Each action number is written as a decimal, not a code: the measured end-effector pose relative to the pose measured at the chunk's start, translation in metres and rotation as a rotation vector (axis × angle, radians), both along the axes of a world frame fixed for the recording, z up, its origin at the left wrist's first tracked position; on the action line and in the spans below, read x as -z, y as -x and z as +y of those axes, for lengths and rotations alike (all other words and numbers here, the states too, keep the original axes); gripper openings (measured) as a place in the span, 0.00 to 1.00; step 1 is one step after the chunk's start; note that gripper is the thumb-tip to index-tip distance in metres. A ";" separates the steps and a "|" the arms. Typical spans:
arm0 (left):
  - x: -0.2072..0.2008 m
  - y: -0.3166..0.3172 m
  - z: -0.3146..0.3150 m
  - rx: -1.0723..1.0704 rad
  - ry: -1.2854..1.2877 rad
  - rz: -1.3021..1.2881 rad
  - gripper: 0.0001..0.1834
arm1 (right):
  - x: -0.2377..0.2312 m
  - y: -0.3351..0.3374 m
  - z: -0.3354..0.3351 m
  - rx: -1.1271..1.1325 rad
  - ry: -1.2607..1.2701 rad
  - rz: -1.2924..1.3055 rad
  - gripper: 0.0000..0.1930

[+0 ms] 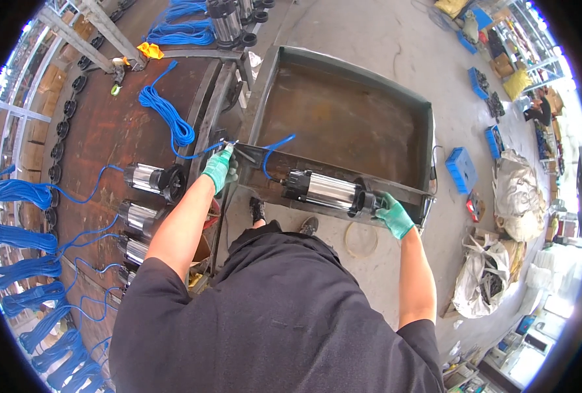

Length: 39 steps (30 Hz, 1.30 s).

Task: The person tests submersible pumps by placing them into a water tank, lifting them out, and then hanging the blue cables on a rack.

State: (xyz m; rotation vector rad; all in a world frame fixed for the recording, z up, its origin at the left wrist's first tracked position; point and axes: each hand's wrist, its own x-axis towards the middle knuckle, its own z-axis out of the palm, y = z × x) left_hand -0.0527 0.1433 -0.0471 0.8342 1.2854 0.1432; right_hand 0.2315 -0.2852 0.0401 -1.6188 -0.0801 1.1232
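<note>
A submersible pump (pixel 330 190) with a bright steel body and black ends lies along the near rim of a shallow metal tank (pixel 356 73). My right hand (pixel 394 216), in a green glove, grips the black fitting at its right end. A blue cable (pixel 266 160) rises from the pump's left end and loops at the tank's corner. My left hand (pixel 221 169), also gloved, is closed on the blue cable at the bench edge, by a small metallic piece too small to identify. The cable's coil (pixel 173 123) rests on the bench beyond that hand.
Several more pumps (pixel 148 178) line the rusty brown bench (pixel 108 131) at left, their blue cable bundles (pixel 17 234) at its far-left side. Black ring parts (pixel 56 152) run along its edge. Blue crates (pixel 461 169) and sacks (pixel 519 190) stand on the floor at right.
</note>
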 end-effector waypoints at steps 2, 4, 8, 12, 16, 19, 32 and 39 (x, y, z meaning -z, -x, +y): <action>0.001 -0.007 -0.008 0.058 -0.059 0.111 0.23 | 0.001 -0.005 -0.008 -0.240 0.137 -0.239 0.20; 0.003 -0.009 -0.016 0.269 -0.660 0.299 0.25 | 0.012 -0.012 -0.018 -0.466 0.283 -0.475 0.21; 0.023 -0.033 -0.022 0.417 -1.070 -0.015 0.17 | 0.029 -0.011 -0.027 -0.823 0.593 -1.193 0.07; -0.030 -0.076 -0.046 0.472 -0.357 -0.175 0.28 | 0.033 -0.007 -0.042 -0.645 0.607 -1.145 0.06; -0.050 -0.084 -0.057 0.682 -0.660 -0.096 0.29 | 0.034 -0.006 -0.086 -0.167 0.584 -0.756 0.06; -0.086 -0.067 -0.071 0.661 -0.564 -0.162 0.14 | 0.045 -0.021 -0.124 0.245 0.535 -0.598 0.10; -0.165 -0.038 -0.128 0.184 -0.362 -0.878 0.19 | 0.010 -0.042 -0.108 -0.013 1.262 -1.146 0.16; -0.187 -0.075 -0.145 0.009 0.337 -1.438 0.22 | -0.014 0.010 -0.029 0.118 0.526 -0.470 0.18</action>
